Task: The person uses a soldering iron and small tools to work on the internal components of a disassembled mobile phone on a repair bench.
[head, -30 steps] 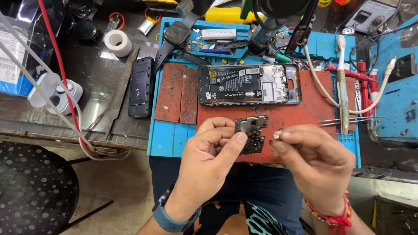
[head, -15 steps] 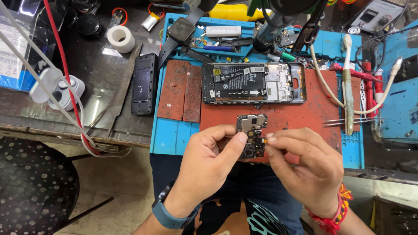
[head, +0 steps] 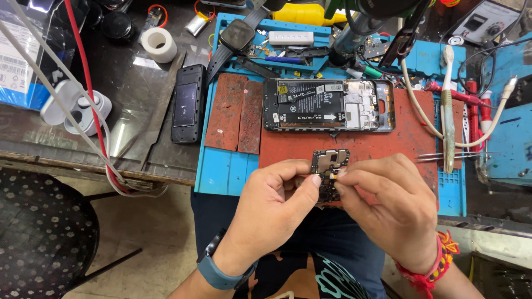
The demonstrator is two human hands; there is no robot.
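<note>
My left hand [head: 274, 207] grips a small dark circuit board [head: 328, 163] between thumb and fingers, above the near edge of a red mat [head: 399, 145]. My right hand [head: 390, 207] pinches at the board's middle with thumb and forefinger; a tiny pale part shows at the fingertips. Beyond the hands lies an opened phone [head: 328, 105] with its back off, battery and inner frame showing. The lower part of the board is hidden behind my fingers.
A blue work mat [head: 221, 171] lies under the red mat. A second black phone [head: 187, 103] lies left on the glass bench. Tweezers [head: 451, 156], a toothbrush [head: 446, 105], red tools [head: 471, 102], a tape roll [head: 158, 44] and cables surround the mats. A black stool [head: 39, 238] stands lower left.
My right hand has closed in from the right onto the board, its fingertips now meeting my left thumb. The view has shifted slightly.
</note>
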